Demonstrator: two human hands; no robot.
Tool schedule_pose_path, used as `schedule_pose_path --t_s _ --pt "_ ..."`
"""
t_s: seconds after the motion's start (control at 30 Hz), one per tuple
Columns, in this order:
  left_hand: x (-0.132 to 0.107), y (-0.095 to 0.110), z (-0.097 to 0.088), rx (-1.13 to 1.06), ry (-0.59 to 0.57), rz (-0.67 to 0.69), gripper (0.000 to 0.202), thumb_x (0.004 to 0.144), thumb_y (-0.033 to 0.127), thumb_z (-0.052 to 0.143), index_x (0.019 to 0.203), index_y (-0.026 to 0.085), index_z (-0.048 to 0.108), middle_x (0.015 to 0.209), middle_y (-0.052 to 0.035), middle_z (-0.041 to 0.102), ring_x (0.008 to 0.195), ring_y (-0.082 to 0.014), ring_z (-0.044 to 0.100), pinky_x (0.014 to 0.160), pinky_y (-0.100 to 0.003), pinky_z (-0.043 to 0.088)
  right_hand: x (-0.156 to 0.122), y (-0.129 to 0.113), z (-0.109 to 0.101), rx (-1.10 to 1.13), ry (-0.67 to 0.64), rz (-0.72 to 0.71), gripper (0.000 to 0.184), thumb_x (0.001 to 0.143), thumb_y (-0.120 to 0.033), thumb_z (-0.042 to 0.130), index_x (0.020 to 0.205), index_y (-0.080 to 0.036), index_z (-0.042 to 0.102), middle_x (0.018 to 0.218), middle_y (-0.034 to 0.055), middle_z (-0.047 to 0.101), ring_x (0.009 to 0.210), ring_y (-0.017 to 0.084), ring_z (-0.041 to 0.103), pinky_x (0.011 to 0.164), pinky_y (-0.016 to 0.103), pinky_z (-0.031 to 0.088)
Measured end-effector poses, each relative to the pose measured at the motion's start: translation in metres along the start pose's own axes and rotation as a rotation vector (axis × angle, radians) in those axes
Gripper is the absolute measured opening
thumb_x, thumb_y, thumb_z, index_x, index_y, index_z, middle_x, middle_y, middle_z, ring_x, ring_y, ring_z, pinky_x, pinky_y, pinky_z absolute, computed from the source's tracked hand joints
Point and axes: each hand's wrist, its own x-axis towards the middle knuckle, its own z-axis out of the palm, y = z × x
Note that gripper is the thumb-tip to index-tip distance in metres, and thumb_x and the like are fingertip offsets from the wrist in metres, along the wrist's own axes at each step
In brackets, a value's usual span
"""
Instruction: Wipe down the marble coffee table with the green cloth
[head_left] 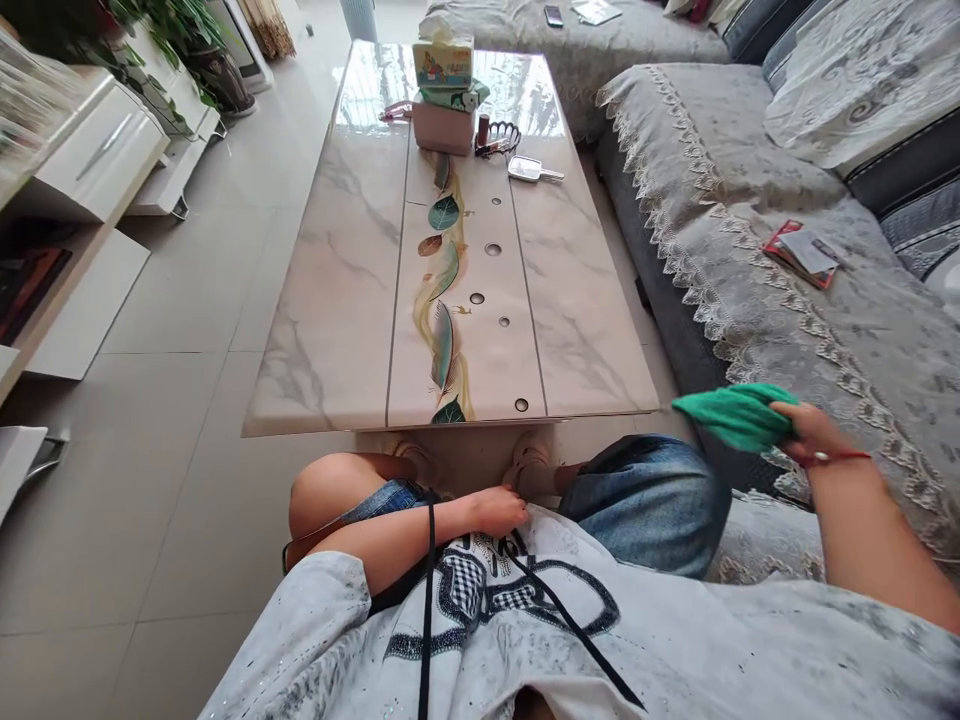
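My right hand (814,430) grips a bunched green cloth (739,415) out to the right, beside the sofa's edge. A red string bracelet circles that wrist. The cloth hangs in the air off the table's near right corner, its tip pointing left. My left hand (501,511) rests in my lap over the printed white shirt (540,590), fingers curled in. Whatever those fingers hold, if anything, is hidden. A black cord (570,625) runs down the shirt close to this hand.
Ahead stands a marble-patterned table (330,300). Toward its far end are a tissue box (442,65), a pink box (442,128), a dark scalloped item (499,138) and a white hand mirror (526,169). Booklets (802,252) lie on the lace-covered sofa (675,200). A cabinet (90,145) stands left.
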Motion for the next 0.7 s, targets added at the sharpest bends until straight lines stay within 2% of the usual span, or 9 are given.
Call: schedule_pose_path --t_s 0.1,0.17,0.23,0.3,0.37,0.47,0.57,0.63,0.7 --pt "0.002 0.0 0.002 0.004 -0.002 0.006 0.004 0.087 0.014 0.076 0.084 0.015 0.074 0.085 -0.0089 0.079 0.078 -0.0225 0.075 0.07 -0.031 0.057 -0.006 -0.034 -0.004 0.365 -0.179 -0.14 0.065 0.095 -0.066 0.037 0.089 -0.026 0.088 0.133 0.0338 0.071 0.119 0.034 0.076 0.081 0.059 0.051" --pt "0.004 0.0 0.004 0.004 -0.004 0.012 0.008 0.086 0.015 0.078 0.08 0.015 0.073 0.081 -0.0087 0.078 0.077 -0.0233 0.075 0.069 -0.032 0.056 -0.013 -0.055 0.019 0.515 -0.276 -0.291 0.083 0.1 -0.07 0.022 0.102 -0.021 0.089 0.139 0.0359 0.067 0.129 0.033 0.072 0.085 0.058 0.052" --pt "0.007 0.0 0.005 0.004 -0.002 0.012 0.013 0.086 0.016 0.078 0.075 0.016 0.072 0.079 -0.0087 0.078 0.075 -0.0234 0.075 0.068 -0.032 0.056 -0.019 -0.066 0.055 0.443 -0.352 -0.299 0.087 0.106 -0.064 0.018 0.109 -0.01 0.086 0.127 0.0375 0.071 0.117 0.028 0.077 0.084 0.053 0.055" --pt "0.009 0.001 0.005 0.005 0.005 0.012 0.013 0.086 0.016 0.079 0.075 0.016 0.072 0.079 -0.0086 0.078 0.073 -0.0233 0.074 0.07 -0.033 0.057 -0.023 -0.065 0.093 0.302 -0.387 -0.166 0.066 0.108 -0.049 0.037 0.101 -0.003 0.084 0.103 0.0314 0.076 0.089 0.022 0.079 0.079 0.046 0.059" --pt "0.011 0.002 0.005 0.008 0.01 0.011 0.009 0.085 0.017 0.08 0.078 0.016 0.074 0.08 -0.009 0.078 0.074 -0.0239 0.074 0.074 -0.035 0.058 -0.026 -0.057 0.121 0.177 -0.315 -0.046 0.037 0.1 -0.032 0.057 0.086 -0.007 0.08 0.088 0.0244 0.075 0.074 0.022 0.076 0.073 0.044 0.062" --pt "0.013 0.003 0.006 0.016 -0.002 0.011 0.007 0.082 0.015 0.083 0.084 0.014 0.076 0.08 -0.0107 0.078 0.078 -0.0258 0.076 0.079 -0.037 0.061 -0.027 -0.051 0.147 0.073 -0.124 -0.001 0.018 0.09 -0.017 0.064 0.1 -0.01 0.078 0.112 0.0264 0.074 0.098 0.029 0.077 0.092 0.053 0.064" --pt "0.015 0.006 0.009 0.016 -0.021 0.017 0.006 0.083 0.014 0.082 0.084 0.013 0.077 0.078 -0.0107 0.078 0.078 -0.026 0.076 0.081 -0.039 0.062 -0.027 -0.068 0.18 -0.11 -0.111 -0.21 0.047 0.09 -0.022 0.074 0.137 -0.015 0.073 0.158 0.0274 0.054 0.152 0.036 0.052 0.124 0.064 0.042" --pt "0.015 0.008 0.011 0.013 -0.02 0.026 0.007 0.084 0.015 0.082 0.08 0.015 0.076 0.076 -0.0093 0.078 0.075 -0.0257 0.077 0.079 -0.039 0.063 -0.023 -0.086 0.211 -0.285 -0.22 -0.332 0.066 0.086 -0.029 0.085 0.15 -0.02 0.068 0.174 0.0262 0.036 0.166 0.044 0.027 0.128 0.075 0.023" --pt "0.015 0.011 0.012 0.0 -0.015 0.045 0.013 0.083 0.017 0.083 0.074 0.017 0.075 0.073 -0.0063 0.077 0.073 -0.0243 0.077 0.074 -0.037 0.063 -0.009 -0.102 0.242 -0.366 -0.299 -0.344 0.071 0.084 -0.029 0.089 0.151 -0.018 0.069 0.177 0.0291 0.028 0.168 0.05 0.018 0.126 0.08 0.013"
